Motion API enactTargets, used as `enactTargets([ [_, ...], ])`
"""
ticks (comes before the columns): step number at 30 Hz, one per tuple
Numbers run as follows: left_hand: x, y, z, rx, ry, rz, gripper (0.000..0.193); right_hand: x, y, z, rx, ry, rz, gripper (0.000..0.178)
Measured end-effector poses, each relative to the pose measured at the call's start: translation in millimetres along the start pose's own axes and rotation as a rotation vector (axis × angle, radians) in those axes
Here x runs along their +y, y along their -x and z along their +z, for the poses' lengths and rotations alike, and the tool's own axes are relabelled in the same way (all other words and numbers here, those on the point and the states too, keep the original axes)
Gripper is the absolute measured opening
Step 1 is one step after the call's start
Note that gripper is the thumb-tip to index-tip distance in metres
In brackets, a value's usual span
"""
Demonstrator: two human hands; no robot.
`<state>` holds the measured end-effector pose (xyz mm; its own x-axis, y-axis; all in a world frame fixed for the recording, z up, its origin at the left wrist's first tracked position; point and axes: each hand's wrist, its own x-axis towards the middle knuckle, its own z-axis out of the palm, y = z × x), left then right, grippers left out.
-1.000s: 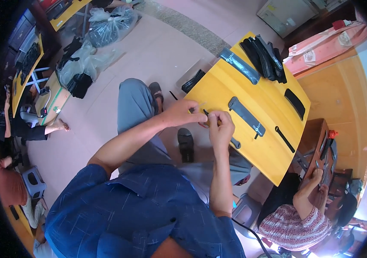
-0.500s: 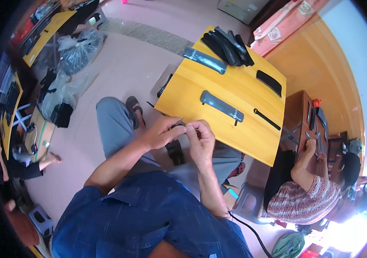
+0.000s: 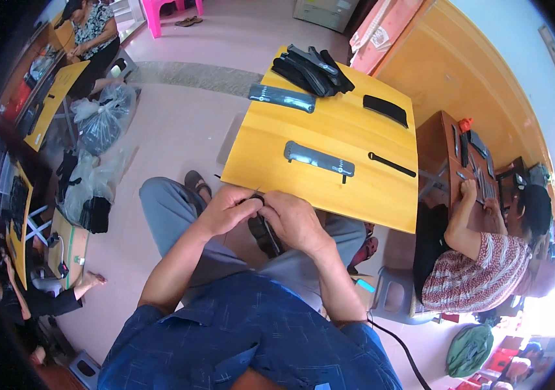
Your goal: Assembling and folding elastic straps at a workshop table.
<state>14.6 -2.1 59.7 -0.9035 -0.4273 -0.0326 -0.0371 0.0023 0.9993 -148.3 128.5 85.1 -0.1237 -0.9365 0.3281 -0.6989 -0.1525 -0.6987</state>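
Note:
My left hand (image 3: 228, 213) and my right hand (image 3: 295, 221) meet in front of the near edge of the yellow table (image 3: 251, 162). Both are closed with thumbs and fingers bent around a black strap-like piece (image 3: 265, 237), whose lower part hangs between my knees. Its upper end is mostly covered by my fingers. On the table beyond lies a grey packaged strip (image 3: 319, 159) with small black tabs. To its right is a thin black strap with a looped end (image 3: 392, 165).
Farther back on the table are a pile of black and grey pieces (image 3: 313, 71), another grey packaged strip (image 3: 282, 98) and a curved black piece (image 3: 385, 110). A co-worker (image 3: 479, 266) sits at a brown table on the right. Clear plastic bags (image 3: 105, 117) stand on the floor at left.
My hands have drawn together, and the right one has turned its back upward. More of the black strap-like piece shows below them. The whole view has shifted slightly.

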Motion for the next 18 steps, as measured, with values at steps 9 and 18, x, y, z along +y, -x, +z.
enactTargets([
  [9, -7.0, 8.9, 17.9, 0.024, 0.213, 0.047, 0.032, 12.2, 12.8, 5.9, 0.061, -0.265, -0.048, 0.016],
  [18, -16.9, 17.8, -6.3, 0.721, 0.587, 0.214, 0.037, 98.4, 15.6, -73.1, 1.236, -0.485, 0.291, 0.036],
])
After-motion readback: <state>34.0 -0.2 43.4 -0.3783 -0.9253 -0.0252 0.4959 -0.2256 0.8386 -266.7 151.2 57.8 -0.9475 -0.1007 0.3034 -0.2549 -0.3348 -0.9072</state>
